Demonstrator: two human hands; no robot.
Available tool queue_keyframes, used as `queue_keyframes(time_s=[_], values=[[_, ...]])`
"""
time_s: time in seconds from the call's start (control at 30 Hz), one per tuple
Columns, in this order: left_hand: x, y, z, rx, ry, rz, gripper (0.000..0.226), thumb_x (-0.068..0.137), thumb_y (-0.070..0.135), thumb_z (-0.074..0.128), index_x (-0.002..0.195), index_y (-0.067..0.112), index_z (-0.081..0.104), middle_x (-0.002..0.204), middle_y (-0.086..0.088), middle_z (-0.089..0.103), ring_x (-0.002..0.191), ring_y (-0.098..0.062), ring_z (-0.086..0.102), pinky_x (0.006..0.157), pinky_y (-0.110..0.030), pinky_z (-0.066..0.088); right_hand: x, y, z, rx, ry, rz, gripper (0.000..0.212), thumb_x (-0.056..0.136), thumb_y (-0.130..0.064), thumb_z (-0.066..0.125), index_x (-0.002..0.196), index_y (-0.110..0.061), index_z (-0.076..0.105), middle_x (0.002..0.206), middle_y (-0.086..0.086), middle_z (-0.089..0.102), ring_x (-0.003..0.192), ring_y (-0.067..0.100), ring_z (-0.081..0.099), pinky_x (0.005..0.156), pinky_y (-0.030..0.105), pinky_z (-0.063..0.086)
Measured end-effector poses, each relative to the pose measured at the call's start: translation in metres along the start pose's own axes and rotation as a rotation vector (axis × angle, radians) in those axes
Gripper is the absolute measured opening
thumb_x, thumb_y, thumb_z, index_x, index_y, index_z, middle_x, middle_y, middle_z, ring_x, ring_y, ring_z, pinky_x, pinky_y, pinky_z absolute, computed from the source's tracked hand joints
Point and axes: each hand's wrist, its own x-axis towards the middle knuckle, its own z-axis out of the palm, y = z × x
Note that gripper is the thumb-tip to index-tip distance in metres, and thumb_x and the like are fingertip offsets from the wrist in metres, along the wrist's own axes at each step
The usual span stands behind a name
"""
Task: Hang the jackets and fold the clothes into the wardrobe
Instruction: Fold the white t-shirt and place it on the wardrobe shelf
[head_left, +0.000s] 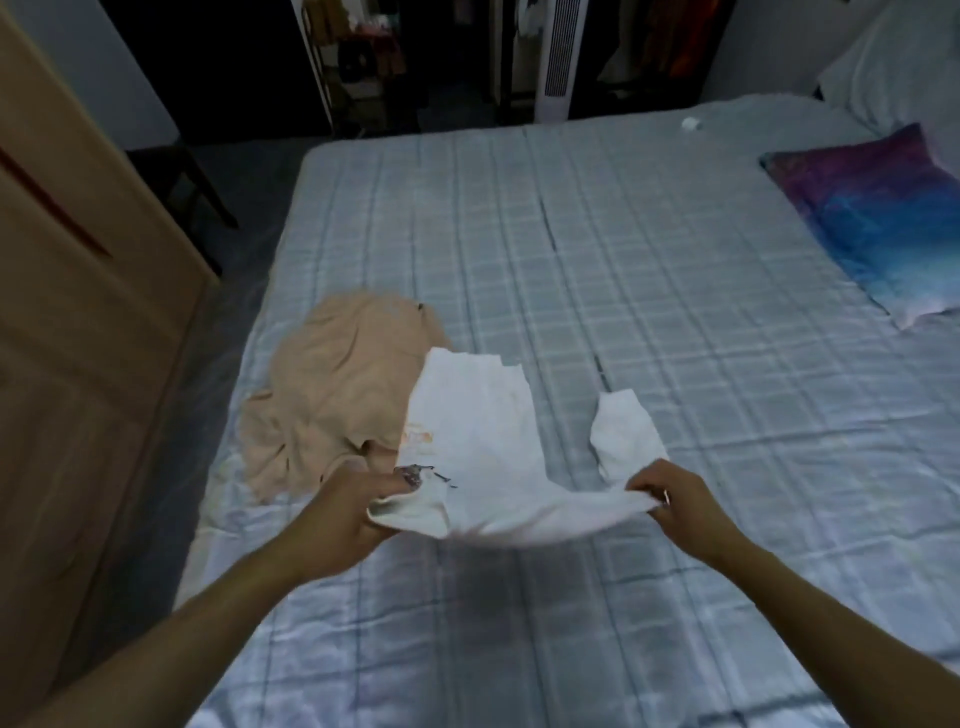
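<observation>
A white T-shirt (478, 436) with a small print hangs over the bed, held up at its near edge. My left hand (353, 512) grips its left shoulder and sleeve. My right hand (670, 496) pinches the right shoulder, with the other sleeve drooping beyond it. The shirt's far end lies on the bed and partly over a crumpled beige garment (332, 395) to the left. At the far end of the room an open wardrobe (374, 57) shows dark hanging clothes.
The bed (649, 291) has a pale checked sheet. A purple-and-blue pillow (883, 218) and a white pillow (904, 62) lie at the right. A wooden door (67, 322) stands close on the left. A white tower fan (558, 57) stands beyond the bed.
</observation>
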Motion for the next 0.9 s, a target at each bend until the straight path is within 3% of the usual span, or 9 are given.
queue_keyframes(time_s=[0.07,0.13,0.3,0.37,0.5,0.6,0.7,0.8,0.9], values=[[-0.030,-0.011,0.027,0.018,-0.063,-0.011,0.016,0.087,0.036,0.072,0.082,0.021,0.067,0.076,0.012,0.068,0.070,-0.001,0.064,0.059,-0.034,0.051,-0.042,0.010,0.023,-0.039,-0.074,0.002,0.011,0.082,-0.023,0.056,0.089,-0.030,0.061,0.083,-0.013,0.059,0.077,-0.008,0.055,0.066,0.009,0.039],[-0.057,-0.019,0.047,0.085,-0.070,0.012,0.014,0.082,0.028,0.075,0.092,0.025,0.066,0.083,0.010,0.071,0.076,-0.007,0.068,0.060,-0.038,0.054,-0.076,0.017,0.040,-0.089,-0.090,0.013,0.020,0.080,-0.009,0.061,0.088,-0.028,0.062,0.082,-0.011,0.060,0.075,-0.002,0.056,0.065,0.017,0.043],[-0.124,-0.029,0.094,0.249,-0.113,0.140,0.049,0.067,0.014,0.077,0.107,0.034,0.056,0.096,0.009,0.070,0.080,-0.015,0.068,0.061,-0.029,0.056,-0.134,0.014,0.073,-0.285,-0.075,-0.037,0.049,0.064,0.010,0.073,0.084,-0.032,0.058,0.075,-0.004,0.061,0.066,0.017,0.057,0.058,0.036,0.049],[-0.151,-0.033,0.116,0.343,-0.154,0.170,0.058,0.056,0.009,0.076,0.104,0.033,0.054,0.091,0.007,0.066,0.074,-0.017,0.065,0.055,-0.026,0.053,-0.156,0.014,0.090,-0.402,-0.085,-0.002,0.048,0.053,0.010,0.082,0.077,-0.027,0.063,0.072,-0.005,0.061,0.064,0.018,0.057,0.055,0.037,0.048],[-0.201,-0.052,0.173,0.459,-0.251,0.179,0.055,0.045,0.009,0.069,0.092,0.032,0.054,0.082,0.011,0.056,0.068,-0.013,0.055,0.049,-0.025,0.039,-0.204,0.027,0.133,-0.567,-0.104,0.030,0.042,0.043,0.006,0.087,0.072,-0.020,0.070,0.071,-0.004,0.062,0.064,0.022,0.059,0.054,0.033,0.042],[-0.234,-0.076,0.215,0.467,-0.261,0.158,0.044,0.052,0.010,0.062,0.088,0.032,0.052,0.085,0.013,0.057,0.071,-0.012,0.054,0.057,-0.026,0.041,-0.235,0.044,0.170,-0.548,-0.102,0.096,0.038,0.049,0.002,0.089,0.071,-0.021,0.068,0.075,-0.004,0.064,0.068,0.023,0.061,0.058,0.030,0.038],[-0.261,-0.100,0.248,0.525,-0.301,0.106,0.054,0.050,0.002,0.073,0.088,0.032,0.050,0.095,0.012,0.060,0.082,-0.013,0.056,0.071,-0.025,0.035,-0.258,0.041,0.197,-0.532,-0.134,0.219,0.031,0.060,-0.007,0.089,0.073,-0.024,0.066,0.083,-0.005,0.065,0.076,0.021,0.062,0.063,0.033,0.045],[-0.279,-0.114,0.261,0.555,-0.358,0.092,0.056,0.056,0.022,0.081,0.104,0.036,0.056,0.120,0.004,0.060,0.106,-0.019,0.054,0.090,-0.029,0.033,-0.264,0.015,0.209,-0.473,-0.009,0.308,0.024,0.069,-0.002,0.078,0.082,-0.018,0.068,0.093,0.002,0.067,0.084,0.025,0.062,0.073,0.041,0.052],[-0.282,-0.109,0.260,0.536,-0.402,0.099,0.060,0.082,0.057,0.060,0.138,0.040,0.049,0.131,-0.001,0.053,0.117,-0.021,0.049,0.099,-0.035,0.032,-0.259,-0.018,0.227,-0.418,0.099,0.197,0.017,0.078,-0.006,0.066,0.093,-0.015,0.066,0.099,0.004,0.065,0.091,0.027,0.059,0.077,0.041,0.049]])
